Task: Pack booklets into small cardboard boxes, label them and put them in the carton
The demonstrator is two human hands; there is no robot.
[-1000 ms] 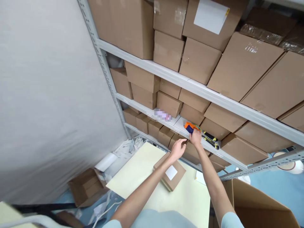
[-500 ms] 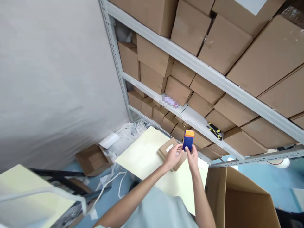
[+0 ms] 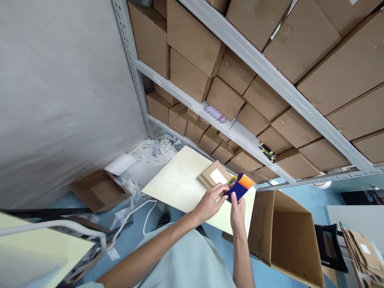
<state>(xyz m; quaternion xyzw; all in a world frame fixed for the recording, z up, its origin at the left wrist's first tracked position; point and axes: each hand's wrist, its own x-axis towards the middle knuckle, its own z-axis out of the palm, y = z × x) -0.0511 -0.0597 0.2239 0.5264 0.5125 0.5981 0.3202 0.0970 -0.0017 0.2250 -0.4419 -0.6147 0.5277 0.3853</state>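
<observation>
My right hand [image 3: 238, 210] grips a small dark blue box [image 3: 237, 191] with an orange end, its thumb lying on the near face. The box is tilted, its orange end towards the upper right, and a dark flap seems to stick up at its side. My left hand [image 3: 211, 202] is closed, its fingertips pinching the box's left edge. Just behind the fingers shows a yellow-green ring, perhaps a tape roll [image 3: 231, 181], partly hidden. Below and behind the hands, a flat brown carton [image 3: 214, 173] with a white label lies on the pale yellow table [image 3: 177, 180].
Shelves [image 3: 258, 60] full of brown cartons rise behind the table; black-and-yellow cutters [image 3: 267, 152] lie on one ledge. A large open carton [image 3: 294, 236] stands to the right. On the floor at left are an open box [image 3: 100, 190] and paper scraps [image 3: 162, 147].
The blue box has turned from upright to leaning right, and a dark flap now shows. My left fingers have moved onto its edge. The ring has come into sight; the view has shifted.
</observation>
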